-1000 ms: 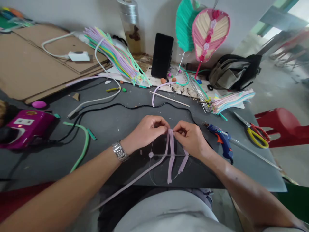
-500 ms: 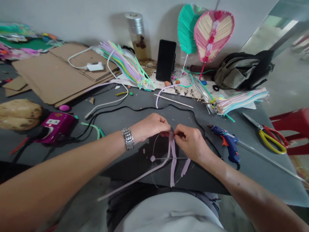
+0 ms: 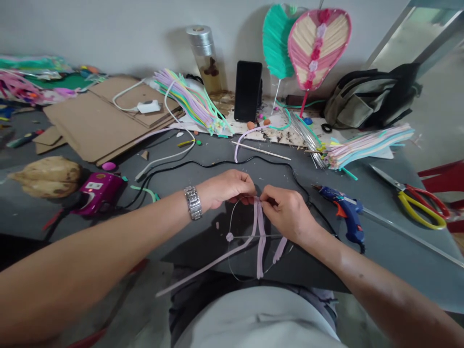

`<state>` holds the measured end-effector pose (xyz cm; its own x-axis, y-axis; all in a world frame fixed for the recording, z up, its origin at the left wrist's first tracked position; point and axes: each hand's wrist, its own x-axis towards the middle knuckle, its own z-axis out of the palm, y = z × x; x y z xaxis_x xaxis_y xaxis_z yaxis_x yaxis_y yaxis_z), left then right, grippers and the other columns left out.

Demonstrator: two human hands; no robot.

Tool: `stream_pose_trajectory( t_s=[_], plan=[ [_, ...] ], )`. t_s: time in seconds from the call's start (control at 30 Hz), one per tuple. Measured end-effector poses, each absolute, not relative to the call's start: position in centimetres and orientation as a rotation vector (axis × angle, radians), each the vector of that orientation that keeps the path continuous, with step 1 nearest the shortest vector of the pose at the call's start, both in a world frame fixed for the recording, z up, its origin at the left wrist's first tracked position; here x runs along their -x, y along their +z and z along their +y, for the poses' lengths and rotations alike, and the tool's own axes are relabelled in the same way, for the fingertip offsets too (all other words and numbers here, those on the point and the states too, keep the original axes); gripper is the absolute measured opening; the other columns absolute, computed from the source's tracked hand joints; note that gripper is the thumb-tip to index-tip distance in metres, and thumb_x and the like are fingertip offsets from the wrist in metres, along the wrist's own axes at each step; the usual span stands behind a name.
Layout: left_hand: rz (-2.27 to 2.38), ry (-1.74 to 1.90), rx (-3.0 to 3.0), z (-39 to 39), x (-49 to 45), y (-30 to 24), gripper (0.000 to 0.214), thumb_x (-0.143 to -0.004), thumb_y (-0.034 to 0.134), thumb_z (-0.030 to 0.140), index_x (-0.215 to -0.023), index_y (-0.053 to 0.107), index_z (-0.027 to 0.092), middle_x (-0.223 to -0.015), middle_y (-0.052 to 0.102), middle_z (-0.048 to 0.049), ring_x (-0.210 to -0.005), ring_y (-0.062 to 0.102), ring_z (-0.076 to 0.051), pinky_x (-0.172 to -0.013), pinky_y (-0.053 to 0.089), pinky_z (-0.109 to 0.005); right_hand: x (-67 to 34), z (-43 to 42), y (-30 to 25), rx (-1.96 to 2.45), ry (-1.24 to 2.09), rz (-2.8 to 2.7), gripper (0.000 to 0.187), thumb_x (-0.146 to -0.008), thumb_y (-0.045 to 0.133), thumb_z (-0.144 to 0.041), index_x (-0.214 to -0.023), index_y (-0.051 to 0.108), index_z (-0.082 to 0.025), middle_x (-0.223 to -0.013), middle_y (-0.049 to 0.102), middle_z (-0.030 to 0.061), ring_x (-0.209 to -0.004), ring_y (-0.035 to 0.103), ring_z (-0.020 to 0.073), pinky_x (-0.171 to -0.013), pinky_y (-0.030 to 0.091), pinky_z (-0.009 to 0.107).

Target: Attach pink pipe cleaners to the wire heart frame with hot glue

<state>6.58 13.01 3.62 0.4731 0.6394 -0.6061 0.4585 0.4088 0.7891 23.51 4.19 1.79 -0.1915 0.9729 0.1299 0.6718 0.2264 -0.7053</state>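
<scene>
A thin wire hoop [image 3: 229, 220] with a straight wire across its middle hangs between my hands, over the table's front edge. Lilac pipe cleaners [image 3: 261, 246] run from its top edge down over the crosswire to its bottom edge, and one long loose end slants down to the left. My left hand [image 3: 234, 187] is closed, pinching the hoop's top where the strips fold over. Just right of it, my right hand [image 3: 288, 208] is closed too, finger and thumb pinching the pipe cleaner at that edge. The exact contact under the fingertips is partly hidden.
A blue glue gun [image 3: 344, 212] and scissors [image 3: 413, 198] lie at right. Pipe cleaner bundles [image 3: 192, 104], a phone [image 3: 248, 91], a bottle [image 3: 205, 60] and two fans [image 3: 319, 48] stand behind. Cardboard [image 3: 83, 116] and a magenta box [image 3: 99, 191] are at left; a black cable [image 3: 217, 163] crosses the table.
My view has turned slightly to the left, so more of the table's left side shows. Both hands keep their pinch at the hoop's top, with hardly any movement.
</scene>
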Motion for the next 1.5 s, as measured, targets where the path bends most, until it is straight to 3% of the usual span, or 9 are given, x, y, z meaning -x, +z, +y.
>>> stream_pose_trajectory(
  t_s=[0.3, 0.57, 1.03, 1.5],
  plan=[
    [1.086, 0.218, -1.257, 12.8, -6.4, 3.2, 0.008, -0.067, 0.067, 0.015, -0.065, 0.060, 0.017, -0.058, 0.065, 0.0019, -0.056, 0.059, -0.009, -0.050, 0.036, -0.019, -23.5, 4.3, 1.8, 1.506, 0.725, -1.919, 0.016, -0.080, 0.051, -0.008, -0.071, 0.053, -0.020, -0.061, 0.049, -0.0049, -0.057, 0.041, 0.0105, -0.059, 0.025, 0.026],
    [0.998, 0.283, -1.296, 12.6, -6.0, 3.3, 0.012, -0.072, 0.069, 0.012, -0.070, 0.059, 0.017, -0.066, 0.072, -0.0022, -0.062, 0.064, -0.011, -0.064, 0.051, -0.025, -23.6, 4.3, 2.0, 1.496, 0.790, -1.902, 0.016, -0.081, 0.053, -0.009, -0.070, 0.056, -0.020, -0.060, 0.049, -0.0050, -0.056, 0.039, 0.0106, -0.058, 0.025, 0.025],
    [0.990, 0.270, -1.468, 12.4, -6.2, 3.7, 0.012, -0.072, 0.068, 0.015, -0.073, 0.056, 0.018, -0.069, 0.071, -0.0010, -0.066, 0.065, -0.012, -0.065, 0.049, -0.025, -23.8, 4.4, 1.9, 1.473, 0.810, -1.891, 0.016, -0.078, 0.051, -0.007, -0.069, 0.055, -0.020, -0.060, 0.048, -0.0051, -0.055, 0.037, 0.0105, -0.058, 0.024, 0.026],
    [1.061, 0.334, -1.703, 11.5, -6.4, 3.3, 0.017, -0.071, 0.071, 0.023, -0.072, 0.055, 0.019, -0.067, 0.061, 0.0019, -0.061, 0.055, -0.012, -0.055, 0.039, -0.022, -24.0, 4.3, 1.9, 1.500, 0.827, -1.876, 0.016, -0.078, 0.051, -0.007, -0.070, 0.057, -0.020, -0.060, 0.049, -0.0047, -0.056, 0.038, 0.0110, -0.060, 0.026, 0.026]
  ],
)
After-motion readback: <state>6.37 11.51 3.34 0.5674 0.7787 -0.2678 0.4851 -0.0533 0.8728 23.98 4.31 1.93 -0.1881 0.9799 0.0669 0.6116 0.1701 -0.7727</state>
